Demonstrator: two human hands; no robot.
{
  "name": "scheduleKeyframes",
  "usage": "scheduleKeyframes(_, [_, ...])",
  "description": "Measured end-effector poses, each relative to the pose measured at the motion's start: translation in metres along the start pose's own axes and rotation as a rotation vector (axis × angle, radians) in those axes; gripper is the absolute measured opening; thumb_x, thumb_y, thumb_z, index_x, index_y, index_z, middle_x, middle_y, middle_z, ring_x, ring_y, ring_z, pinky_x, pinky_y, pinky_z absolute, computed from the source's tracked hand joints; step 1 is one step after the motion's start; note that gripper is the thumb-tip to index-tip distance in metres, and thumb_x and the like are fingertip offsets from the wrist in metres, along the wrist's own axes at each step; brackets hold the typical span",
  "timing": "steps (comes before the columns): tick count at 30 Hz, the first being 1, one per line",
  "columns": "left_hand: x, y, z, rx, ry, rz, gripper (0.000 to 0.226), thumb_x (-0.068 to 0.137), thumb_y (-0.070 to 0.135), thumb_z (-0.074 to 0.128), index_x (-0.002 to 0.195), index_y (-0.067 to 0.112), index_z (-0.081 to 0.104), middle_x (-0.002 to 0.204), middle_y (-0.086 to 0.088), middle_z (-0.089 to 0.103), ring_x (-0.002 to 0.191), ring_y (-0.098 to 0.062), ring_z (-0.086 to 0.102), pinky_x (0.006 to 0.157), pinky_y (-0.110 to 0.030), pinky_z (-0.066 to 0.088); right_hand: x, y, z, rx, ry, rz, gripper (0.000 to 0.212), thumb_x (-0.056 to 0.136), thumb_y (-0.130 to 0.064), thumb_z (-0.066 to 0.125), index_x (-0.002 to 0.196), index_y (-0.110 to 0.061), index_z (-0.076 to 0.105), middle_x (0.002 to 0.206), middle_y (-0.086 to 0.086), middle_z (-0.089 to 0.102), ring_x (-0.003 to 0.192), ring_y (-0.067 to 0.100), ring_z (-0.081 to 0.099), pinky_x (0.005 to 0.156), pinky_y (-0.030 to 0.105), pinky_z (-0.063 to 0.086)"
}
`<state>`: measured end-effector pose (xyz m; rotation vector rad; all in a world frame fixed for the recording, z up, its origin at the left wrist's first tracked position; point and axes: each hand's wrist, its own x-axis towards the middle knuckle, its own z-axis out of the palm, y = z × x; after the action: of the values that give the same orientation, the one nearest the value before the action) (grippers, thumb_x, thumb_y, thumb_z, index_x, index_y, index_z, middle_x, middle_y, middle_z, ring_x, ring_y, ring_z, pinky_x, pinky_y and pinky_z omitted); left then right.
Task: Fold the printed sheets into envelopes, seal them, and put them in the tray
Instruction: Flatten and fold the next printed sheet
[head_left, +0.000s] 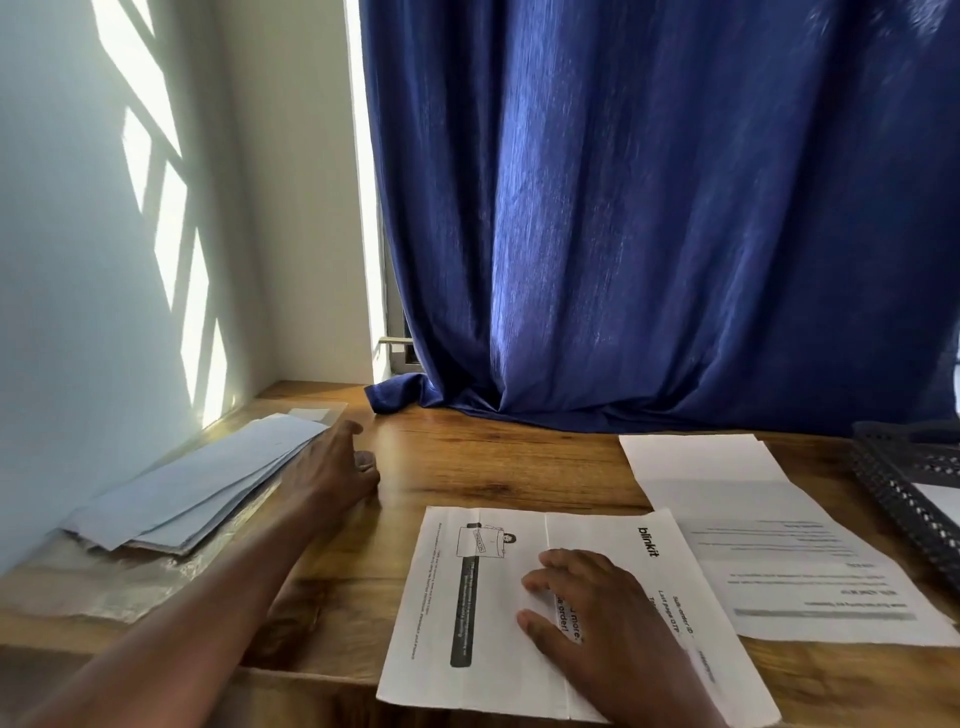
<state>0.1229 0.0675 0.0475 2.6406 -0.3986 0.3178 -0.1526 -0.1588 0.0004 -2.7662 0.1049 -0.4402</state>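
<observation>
A printed sheet (483, 608) with creases lies flat at the near edge of the wooden table (498, 467). My right hand (597, 618) rests on it, fingers spread and pressing the paper down. My left hand (335, 467) reaches out to the left, at the right edge of a fanned stack of pale blue envelopes (208, 488), fingers loosely curled; whether it grips an envelope is hidden. More printed sheets (753, 530) lie to the right. A dark mesh tray (914, 488) stands at the far right edge, with a white item inside.
A blue curtain (649, 234) hangs behind the table and bunches onto its back edge. A white wall (104, 260) borders the table on the left. Crinkled clear plastic wrap (130, 582) lies under the envelopes.
</observation>
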Motion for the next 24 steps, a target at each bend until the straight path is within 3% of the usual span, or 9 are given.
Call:
scheduleKeyframes(2, [-0.003, -0.005, 0.0, 0.005, -0.003, 0.018, 0.068, 0.087, 0.043, 0.074, 0.146, 0.026, 0.044, 0.143, -0.007, 0.059, 0.12, -0.029, 0.062, 0.077, -0.036, 0.049, 0.0, -0.001, 0.0, -0.006, 0.005, -0.005, 0.05, 0.092, -0.071, 0.045, 0.134, -0.046, 0.056, 0.149, -0.032, 0.039, 0.14, -0.012, 0.025, 0.114, 0.016, 0.015])
scheduleKeyframes(5, [-0.019, 0.004, -0.005, -0.034, 0.082, 0.054, 0.084, 0.081, 0.043, 0.082, 0.151, 0.024, 0.039, 0.153, -0.012, 0.035, 0.125, -0.036, 0.056, 0.085, -0.044, 0.055, 0.001, -0.002, -0.001, 0.005, 0.005, -0.014, 0.049, 0.092, -0.071, 0.045, 0.133, -0.046, 0.056, 0.148, -0.031, 0.041, 0.139, -0.012, 0.026, 0.112, 0.014, 0.016])
scheduleKeyframes(8, [-0.057, 0.031, -0.003, -0.166, 0.126, 0.237, 0.082, 0.082, 0.044, 0.083, 0.15, 0.024, 0.043, 0.151, -0.007, 0.036, 0.119, -0.023, 0.054, 0.094, -0.04, 0.053, 0.003, -0.002, -0.002, 0.008, -0.012, -0.034, 0.052, 0.09, -0.072, 0.043, 0.132, -0.045, 0.057, 0.147, -0.029, 0.042, 0.138, -0.012, 0.027, 0.109, 0.012, 0.015])
scheduleKeyframes(10, [-0.09, 0.051, 0.006, -0.219, 0.003, 0.404, 0.07, 0.087, 0.048, 0.076, 0.148, 0.034, 0.045, 0.152, 0.005, 0.038, 0.127, -0.012, 0.046, 0.104, -0.033, 0.046, 0.009, -0.004, -0.004, 0.025, -0.046, -0.05, 0.052, 0.091, -0.07, 0.044, 0.134, -0.044, 0.057, 0.149, -0.027, 0.044, 0.138, -0.011, 0.029, 0.108, 0.012, 0.017])
scheduleKeyframes(13, [-0.124, 0.069, 0.023, -0.125, -0.162, 0.534, 0.056, 0.098, 0.053, 0.058, 0.15, 0.044, 0.038, 0.161, 0.018, 0.03, 0.146, -0.01, 0.031, 0.118, -0.037, 0.032, 0.022, -0.013, -0.004, 0.07, -0.083, -0.081, 0.047, 0.097, -0.059, 0.045, 0.136, -0.037, 0.06, 0.149, -0.02, 0.05, 0.136, -0.003, 0.039, 0.104, 0.012, 0.023])
scheduleKeyframes(15, [-0.13, 0.073, 0.03, -0.047, -0.215, 0.536, 0.051, 0.106, 0.05, 0.042, 0.155, 0.042, 0.033, 0.168, 0.015, 0.022, 0.155, -0.011, 0.02, 0.123, -0.036, 0.021, 0.029, -0.017, -0.003, 0.109, -0.06, -0.068, 0.042, 0.101, -0.049, 0.045, 0.135, -0.032, 0.063, 0.146, -0.016, 0.055, 0.132, -0.001, 0.045, 0.101, 0.008, 0.024])
scheduleKeyframes(19, [-0.132, 0.07, 0.038, 0.095, -0.296, 0.543, 0.06, 0.108, 0.055, 0.026, 0.164, 0.036, 0.015, 0.173, 0.01, 0.007, 0.159, -0.012, -0.003, 0.127, -0.032, -0.004, 0.033, -0.004, -0.01, 0.147, 0.1, 0.09, 0.035, 0.103, -0.048, 0.045, 0.132, -0.037, 0.061, 0.138, -0.023, 0.059, 0.115, -0.013, 0.044, 0.09, -0.001, 0.027])
scheduleKeyframes(22, [-0.134, 0.066, 0.044, 0.13, -0.28, 0.547, 0.064, 0.107, 0.058, 0.019, 0.165, 0.035, 0.01, 0.173, 0.01, 0.001, 0.158, -0.012, -0.009, 0.124, -0.031, -0.011, 0.03, 0.0, -0.004, 0.094, 0.055, 0.125, 0.046, 0.105, -0.053, 0.036, 0.148, -0.038, 0.047, 0.155, -0.022, 0.043, 0.137, -0.008, 0.035, 0.108, 0.009, 0.02])
scheduleKeyframes(24, [-0.134, 0.065, 0.046, 0.14, -0.288, 0.552, 0.065, 0.105, 0.061, 0.016, 0.165, 0.036, 0.006, 0.173, 0.01, -0.003, 0.158, -0.012, -0.013, 0.123, -0.032, -0.013, 0.027, -0.006, 0.009, -0.017, -0.051, 0.072, 0.055, 0.105, -0.054, 0.024, 0.157, -0.037, 0.03, 0.166, -0.019, 0.024, 0.152, -0.001, 0.013, 0.119, 0.023, 0.004])
